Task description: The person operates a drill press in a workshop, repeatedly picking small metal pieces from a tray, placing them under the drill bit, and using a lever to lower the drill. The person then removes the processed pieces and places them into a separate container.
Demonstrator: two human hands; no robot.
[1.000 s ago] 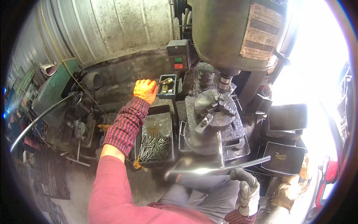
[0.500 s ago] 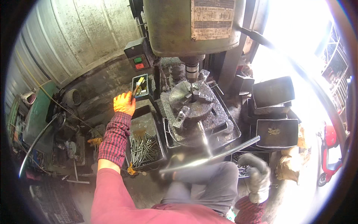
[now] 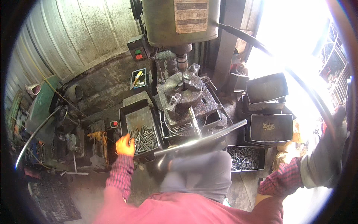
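My left hand (image 3: 125, 145), in an orange glove, is at the near left edge of a metal bin (image 3: 155, 127), beside a heap of short metal pins (image 3: 144, 139). Its bent fingers look slightly apart, with nothing visible in them. At the far right my right hand (image 3: 323, 153), in a grey glove, is raised with its fingers around the end of the drill press's long curved lever (image 3: 309, 87). Ahead stands the drill press (image 3: 179, 22), its chuck (image 3: 182, 61) above a round clamping fixture (image 3: 183, 87). A yellow-ended brush (image 3: 138, 77) lies in a small tray (image 3: 144, 83).
A blurred metal bar (image 3: 209, 137) crosses in front of the fixture, above my legs. Another pin-filled bin (image 3: 245, 158) sits right of my knee. Stacked dark trays (image 3: 271, 128) stand at the right. A switch box (image 3: 138, 48) is mounted left of the press.
My left hand has let go of the brush, which now lies in the small tray, and has come back to the pin bin. My right hand has risen rightward to the lever.
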